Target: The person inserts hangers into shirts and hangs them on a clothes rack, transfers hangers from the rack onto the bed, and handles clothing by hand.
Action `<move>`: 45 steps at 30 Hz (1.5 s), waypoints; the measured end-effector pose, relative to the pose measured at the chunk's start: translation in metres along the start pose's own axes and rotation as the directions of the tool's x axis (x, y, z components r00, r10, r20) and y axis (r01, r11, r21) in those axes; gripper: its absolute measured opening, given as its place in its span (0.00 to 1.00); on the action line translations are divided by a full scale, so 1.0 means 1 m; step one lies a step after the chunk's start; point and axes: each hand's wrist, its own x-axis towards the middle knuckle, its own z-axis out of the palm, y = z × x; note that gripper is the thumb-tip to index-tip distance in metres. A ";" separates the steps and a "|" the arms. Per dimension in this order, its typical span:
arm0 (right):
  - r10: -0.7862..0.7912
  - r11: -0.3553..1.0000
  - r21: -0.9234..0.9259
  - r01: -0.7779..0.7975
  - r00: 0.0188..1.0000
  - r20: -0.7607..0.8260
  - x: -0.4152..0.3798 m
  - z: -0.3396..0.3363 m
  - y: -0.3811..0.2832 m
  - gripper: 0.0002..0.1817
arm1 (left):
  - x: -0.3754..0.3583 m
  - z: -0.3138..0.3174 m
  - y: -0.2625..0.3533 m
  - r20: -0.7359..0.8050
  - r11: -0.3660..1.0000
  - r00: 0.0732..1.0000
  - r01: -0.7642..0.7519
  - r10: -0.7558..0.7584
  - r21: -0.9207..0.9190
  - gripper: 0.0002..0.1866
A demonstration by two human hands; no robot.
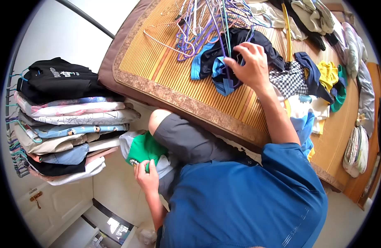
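Note:
At the lower left, my left hand point(147, 177) pinches a green and grey garment point(144, 149) beside my knee. Over the bed mat point(186, 84), my right hand point(253, 66) is open, with thumb and fingers curved apart. Beneath and beside it lies a dark garment with blue trim point(207, 62). Purple, white and pink hangers point(194, 29) are heaped behind that garment, and some reach over it close to my right fingertips. Whether those fingertips touch a hanger is hard to make out.
Clothes on hangers point(79, 118) fill a rail at the left. To the right on the bed lie a checked garment point(290, 78), a yellow garment point(327, 75), a blue garment point(303, 126) and a yellow strip point(288, 33). Folded bedding point(355, 151) lies at the far right edge.

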 end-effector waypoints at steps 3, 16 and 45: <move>0.019 1.000 0.022 -0.021 0.997 0.080 -0.002 0.015 -0.002 0.20 | -0.001 0.002 0.000 0.010 0.997 0.997 -0.075 0.075 0.026 0.09; 0.292 0.930 0.249 -0.272 0.955 -0.047 0.012 0.014 0.005 0.08 | 0.001 0.015 -0.007 0.016 0.995 0.996 -0.091 0.090 0.047 0.08; 0.318 0.802 -0.398 -0.446 0.882 -0.348 -0.012 -0.026 0.056 0.23 | 0.002 0.019 -0.005 -0.031 0.992 0.992 -0.122 0.123 0.023 0.07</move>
